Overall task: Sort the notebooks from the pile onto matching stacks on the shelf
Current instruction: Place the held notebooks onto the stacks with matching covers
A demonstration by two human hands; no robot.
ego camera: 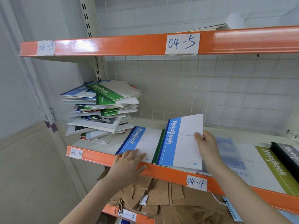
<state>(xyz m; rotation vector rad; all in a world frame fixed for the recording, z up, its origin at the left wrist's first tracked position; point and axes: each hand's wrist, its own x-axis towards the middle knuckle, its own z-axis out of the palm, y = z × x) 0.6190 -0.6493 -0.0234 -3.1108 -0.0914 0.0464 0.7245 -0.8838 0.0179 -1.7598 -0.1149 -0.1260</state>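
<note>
Head view | right hand [208, 147] fingers grasp blue notebook [181, 143], raised over shelf [161, 172] | left hand [129, 164] flat on blue stack [142, 141] | pile [103, 110] tall: most unsorted, judged

The shelf [161, 172] has a glossy orange front edge with white labels [196, 182] written in blue ink. The two nearest notebooks [181, 143] are white with a light blue band edged in dark blue (the lettering on the band is white). The pile [103, 110] mixes green, blue, white and a little red. Further right lie an olive-banded notebook [273, 165] and a black one [289, 154]. Below are brown paper bags [161, 198]. The wall tiles [226, 88] are white.
</note>
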